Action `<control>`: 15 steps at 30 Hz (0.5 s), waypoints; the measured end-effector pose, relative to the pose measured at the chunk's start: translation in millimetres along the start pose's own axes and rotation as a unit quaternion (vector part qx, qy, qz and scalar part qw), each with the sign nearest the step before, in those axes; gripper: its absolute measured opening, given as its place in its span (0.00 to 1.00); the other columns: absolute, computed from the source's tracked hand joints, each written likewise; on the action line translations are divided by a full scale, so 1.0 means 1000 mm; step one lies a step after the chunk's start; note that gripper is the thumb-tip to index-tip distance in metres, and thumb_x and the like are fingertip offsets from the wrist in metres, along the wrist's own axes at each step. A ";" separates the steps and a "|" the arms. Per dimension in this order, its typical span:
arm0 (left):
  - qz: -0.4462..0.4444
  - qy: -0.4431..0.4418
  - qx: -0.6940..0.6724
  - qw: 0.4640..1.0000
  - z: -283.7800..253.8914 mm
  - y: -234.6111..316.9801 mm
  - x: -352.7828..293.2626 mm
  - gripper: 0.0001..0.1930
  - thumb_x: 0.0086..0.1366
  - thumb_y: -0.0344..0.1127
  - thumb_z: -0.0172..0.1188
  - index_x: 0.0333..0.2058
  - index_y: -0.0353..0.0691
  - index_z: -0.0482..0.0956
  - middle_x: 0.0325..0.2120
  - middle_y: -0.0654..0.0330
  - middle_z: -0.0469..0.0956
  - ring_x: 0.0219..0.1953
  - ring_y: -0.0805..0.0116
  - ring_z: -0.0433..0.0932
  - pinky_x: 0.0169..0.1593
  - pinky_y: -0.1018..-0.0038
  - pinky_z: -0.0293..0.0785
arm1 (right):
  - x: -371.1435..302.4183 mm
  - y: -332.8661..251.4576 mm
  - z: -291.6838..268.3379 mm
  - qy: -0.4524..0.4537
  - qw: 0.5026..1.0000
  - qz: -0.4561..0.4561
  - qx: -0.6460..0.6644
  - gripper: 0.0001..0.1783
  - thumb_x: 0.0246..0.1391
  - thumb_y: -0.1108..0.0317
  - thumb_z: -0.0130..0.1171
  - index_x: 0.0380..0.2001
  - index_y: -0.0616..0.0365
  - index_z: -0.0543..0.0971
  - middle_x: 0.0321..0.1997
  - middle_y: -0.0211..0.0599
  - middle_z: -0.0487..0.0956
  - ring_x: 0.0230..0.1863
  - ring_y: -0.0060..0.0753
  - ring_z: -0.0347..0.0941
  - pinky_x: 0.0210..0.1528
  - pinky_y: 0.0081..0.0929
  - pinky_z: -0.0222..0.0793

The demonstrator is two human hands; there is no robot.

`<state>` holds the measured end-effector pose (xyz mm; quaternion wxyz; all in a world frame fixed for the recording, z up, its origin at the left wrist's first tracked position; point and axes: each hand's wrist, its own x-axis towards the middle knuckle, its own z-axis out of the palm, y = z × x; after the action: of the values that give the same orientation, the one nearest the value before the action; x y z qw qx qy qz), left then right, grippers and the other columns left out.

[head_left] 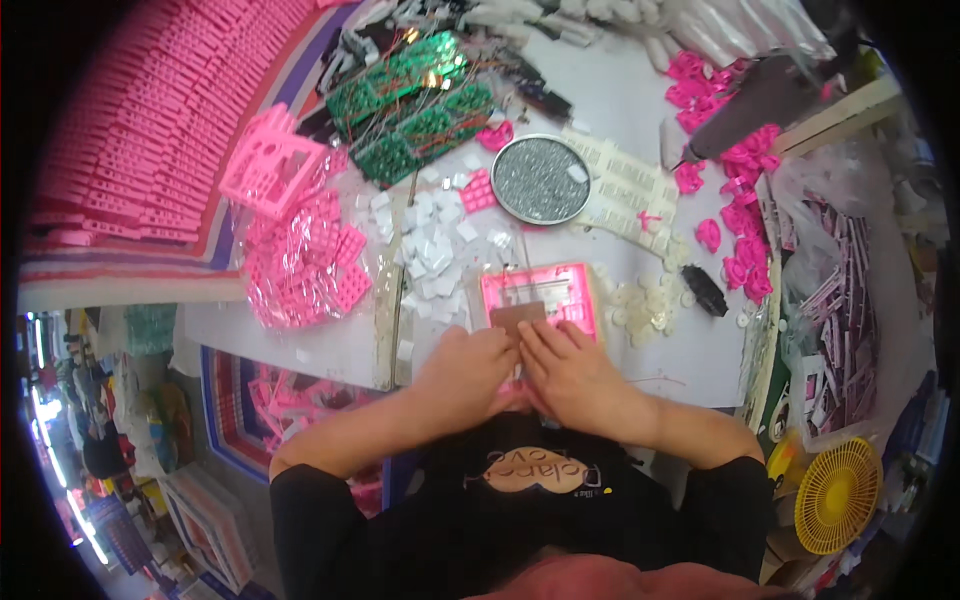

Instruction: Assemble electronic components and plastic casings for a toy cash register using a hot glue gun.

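Observation:
In front of me on the table lies a pink plastic casing [582, 300], its open inside facing up. A flat brown rectangular board [516, 315] is over its near part, and thin wires seem to run up from it. My left hand [468, 366] is closed at the board's left and lower edge, fingertips partly hidden. My right hand [573, 372] has its fingers together, pressing on the board's right side. Both hands hide the casing's near edge. Beyond it stands a round dish of small grey metal pieces [540, 180].
White square pieces [435, 245] are heaped to the left, beside bagged pink parts [305, 250]. Green circuit boards [420, 130] lie farther back. Right of the casing are pale discs [640, 308], a black part [706, 290] and a powered screwdriver [740, 110] among dark pink pieces [745, 240].

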<state>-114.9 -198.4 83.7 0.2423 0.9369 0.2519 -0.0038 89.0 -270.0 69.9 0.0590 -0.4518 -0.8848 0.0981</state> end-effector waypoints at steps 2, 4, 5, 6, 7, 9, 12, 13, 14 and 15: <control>-0.027 -0.130 -0.124 0.983 -0.042 -0.021 0.043 0.21 0.57 0.45 0.68 0.48 0.43 0.81 0.40 0.54 0.83 0.45 0.57 0.82 0.41 0.61 0.74 | -0.002 0.001 0.005 0.020 0.999 0.012 0.028 0.30 0.54 0.56 0.61 0.50 0.72 0.77 0.61 0.58 0.73 0.61 0.51 0.68 0.62 0.47 0.62; 0.036 0.092 -0.088 0.991 -0.029 -0.062 0.105 0.12 0.56 0.40 0.67 0.39 0.44 0.84 0.31 0.53 0.82 0.36 0.53 0.82 0.38 0.59 0.76 | -0.003 0.004 0.017 0.019 0.999 0.032 0.038 0.29 0.53 0.55 0.60 0.49 0.72 0.77 0.59 0.58 0.73 0.61 0.51 0.68 0.61 0.47 0.63; 0.018 0.179 -0.083 0.980 -0.023 -0.077 0.139 0.11 0.56 0.41 0.67 0.36 0.43 0.84 0.30 0.53 0.81 0.36 0.53 0.82 0.39 0.58 0.76 | -0.001 0.003 0.020 0.010 0.999 0.027 0.029 0.29 0.54 0.55 0.60 0.48 0.71 0.78 0.59 0.58 0.73 0.61 0.51 0.68 0.59 0.47 0.65; -0.006 0.142 0.004 0.990 -0.019 -0.090 0.158 0.11 0.56 0.41 0.67 0.35 0.44 0.84 0.30 0.54 0.81 0.36 0.53 0.81 0.39 0.56 0.75 | 0.003 -0.001 0.021 0.001 1.000 0.016 0.017 0.28 0.54 0.55 0.59 0.48 0.71 0.78 0.59 0.58 0.73 0.60 0.51 0.68 0.57 0.47 0.66; -0.024 0.110 0.095 0.989 -0.019 -0.096 0.176 0.10 0.56 0.41 0.66 0.35 0.45 0.85 0.29 0.54 0.81 0.37 0.53 0.81 0.39 0.55 0.74 | 0.001 -0.003 0.021 0.009 1.000 0.010 0.019 0.28 0.55 0.54 0.59 0.47 0.71 0.79 0.59 0.58 0.73 0.60 0.51 0.68 0.56 0.47 0.67; -0.036 0.069 0.197 0.977 -0.018 -0.109 0.205 0.10 0.56 0.43 0.66 0.33 0.46 0.85 0.30 0.55 0.80 0.38 0.53 0.80 0.40 0.53 0.71 | 0.000 -0.002 0.020 0.020 1.000 0.003 0.004 0.27 0.56 0.53 0.57 0.45 0.71 0.80 0.60 0.58 0.72 0.61 0.51 0.68 0.54 0.46 0.69; 0.035 0.119 0.201 0.972 -0.014 -0.110 0.203 0.11 0.57 0.42 0.59 0.25 0.41 0.84 0.27 0.51 0.82 0.36 0.51 0.81 0.41 0.51 0.69 | -0.001 -0.002 0.022 0.017 1.000 -0.008 -0.022 0.27 0.57 0.52 0.56 0.43 0.70 0.81 0.61 0.59 0.72 0.61 0.52 0.68 0.52 0.45 0.70; 0.036 0.146 0.194 0.969 -0.014 -0.109 0.205 0.11 0.57 0.41 0.59 0.25 0.41 0.84 0.27 0.52 0.82 0.36 0.51 0.81 0.42 0.52 0.68 | -0.002 -0.001 0.025 0.018 1.000 -0.009 -0.024 0.26 0.58 0.52 0.56 0.42 0.70 0.81 0.62 0.59 0.72 0.60 0.52 0.68 0.51 0.45 0.71; 0.035 0.169 0.182 0.968 -0.011 -0.107 0.206 0.11 0.58 0.41 0.58 0.25 0.41 0.83 0.27 0.52 0.81 0.36 0.51 0.81 0.43 0.52 0.68 | -0.004 -0.001 0.027 0.016 1.000 -0.009 -0.020 0.26 0.58 0.52 0.56 0.42 0.69 0.81 0.62 0.59 0.72 0.60 0.52 0.68 0.51 0.44 0.71; 0.034 0.191 0.169 0.966 -0.009 -0.107 0.209 0.11 0.58 0.41 0.58 0.25 0.42 0.83 0.26 0.52 0.81 0.35 0.51 0.81 0.43 0.52 0.67 | -0.006 0.000 0.025 0.022 1.000 -0.009 0.000 0.21 0.55 0.57 0.56 0.39 0.67 0.83 0.63 0.62 0.71 0.59 0.55 0.68 0.46 0.45 0.72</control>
<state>15.5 -15.5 16.6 0.0272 0.9556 0.2571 0.1413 87.7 -277.5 45.1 0.0790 -0.4460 -0.8872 0.0876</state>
